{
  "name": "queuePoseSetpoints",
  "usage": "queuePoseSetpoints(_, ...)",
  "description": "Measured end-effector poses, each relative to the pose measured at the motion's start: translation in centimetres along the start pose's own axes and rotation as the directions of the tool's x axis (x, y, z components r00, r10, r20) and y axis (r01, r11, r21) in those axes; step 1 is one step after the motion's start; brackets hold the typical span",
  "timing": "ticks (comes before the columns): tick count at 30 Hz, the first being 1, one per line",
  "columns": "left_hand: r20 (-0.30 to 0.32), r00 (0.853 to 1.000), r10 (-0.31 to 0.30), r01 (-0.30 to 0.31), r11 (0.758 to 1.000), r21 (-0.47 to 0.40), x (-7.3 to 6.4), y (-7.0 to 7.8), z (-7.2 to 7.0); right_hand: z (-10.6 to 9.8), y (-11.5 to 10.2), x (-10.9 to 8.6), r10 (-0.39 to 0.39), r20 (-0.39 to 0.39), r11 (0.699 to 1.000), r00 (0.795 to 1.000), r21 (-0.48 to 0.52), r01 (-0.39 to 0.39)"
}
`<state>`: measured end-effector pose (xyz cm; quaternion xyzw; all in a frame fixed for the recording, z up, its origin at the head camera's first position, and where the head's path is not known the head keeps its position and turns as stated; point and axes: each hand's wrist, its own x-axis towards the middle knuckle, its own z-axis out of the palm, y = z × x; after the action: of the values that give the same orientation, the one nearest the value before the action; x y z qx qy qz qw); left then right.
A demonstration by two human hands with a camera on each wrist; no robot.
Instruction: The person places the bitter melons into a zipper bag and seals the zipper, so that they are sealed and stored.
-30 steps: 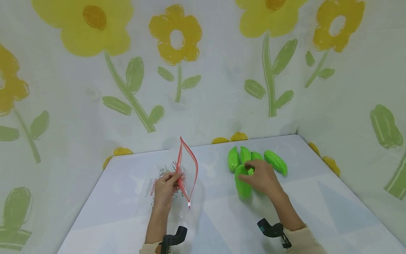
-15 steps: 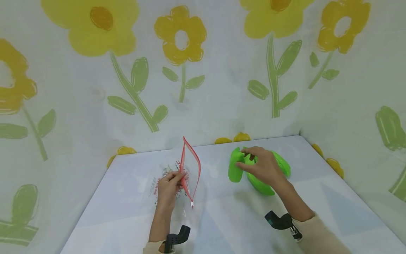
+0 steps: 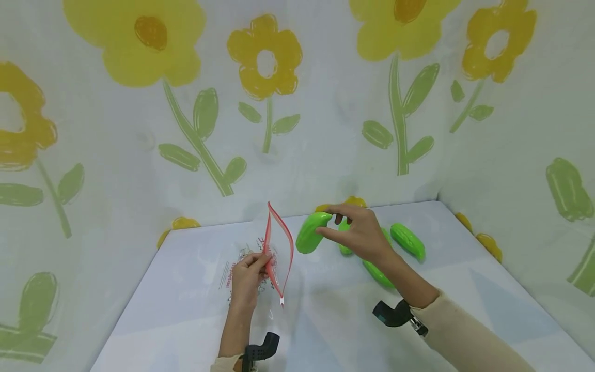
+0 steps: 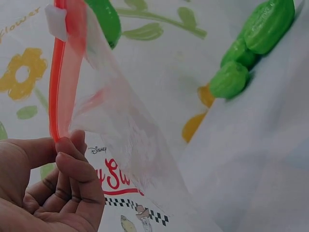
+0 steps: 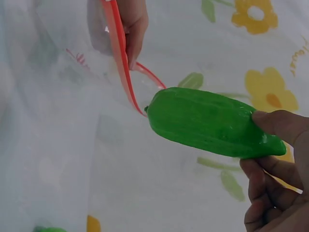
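1. Flowered backdrop (image 3: 321,173) rises behind the clear zip bag (image 4: 118,133), with big yellow blooms and green stems.
2. White table (image 3: 321,330) spreads out below the bag.
3. Beige right sleeve (image 3: 469,330) reaches in from the bag's right; the forearm and hand ahead of it partly cover the loose green gourds (image 3: 408,241), which lie on the table beyond, well to the bag's right.
4. The bag's red rim (image 4: 65,87) gapes; a white slider (image 4: 57,21) sits at its near end, and printed red lettering shows through.
5. Left hand (image 3: 247,276), at the bag's left edge, pinches that rim between thumb and fingers, about where it was half a second ago.
6. Right hand (image 3: 360,232) has come over from among the loose gourds toward the bag, gripping one by its pointed end between thumb and fingers.
7. That held gourd (image 3: 311,233) is up off the table, between the two hands, just right of the bag's mouth; I can't tell whether it touches the rim.
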<state>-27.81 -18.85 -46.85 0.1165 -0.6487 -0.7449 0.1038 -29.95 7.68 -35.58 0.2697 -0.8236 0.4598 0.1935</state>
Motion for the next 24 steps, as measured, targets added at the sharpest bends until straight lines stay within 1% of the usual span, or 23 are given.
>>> queuePoseSetpoints(4, 0.0, 1.0, -0.006, 0.006, 1.0, 0.009, -0.1, -0.1, 0.0, 1.1, -0.5, 0.5, -0.016, -0.013, 0.999, 1.0, 0.042, 0.017)
queuePoseSetpoints(6, -0.001, 1.0, -0.003, 0.003, 1.0, 0.016, -0.1, -0.1, 0.0, 1.8, -0.7, 0.8, -0.02, -0.013, 0.999, 1.0, 0.046, 0.02)
queuePoseSetpoints(12, -0.007, 1.0, -0.005, 0.005, 1.0, 0.021, 0.0, 0.2, 0.1, 3.5, -0.6, 1.2, -0.045, -0.021, 0.999, 0.999, 0.007, 0.045)
queuePoseSetpoints(20, -0.005, 1.0, 0.009, -0.009, 1.0, 0.018, 0.0, 0.3, -0.1, 5.4, 0.0, 1.4, -0.081, -0.015, 0.997, 0.997, 0.001, 0.081)
queuePoseSetpoints(24, 0.016, 1.0, -0.001, 0.001, 1.0, 0.006, 0.0, 0.2, 0.0, 6.1, 0.3, 1.1, -0.094, 0.007, 0.994, 0.996, -0.053, 0.095)
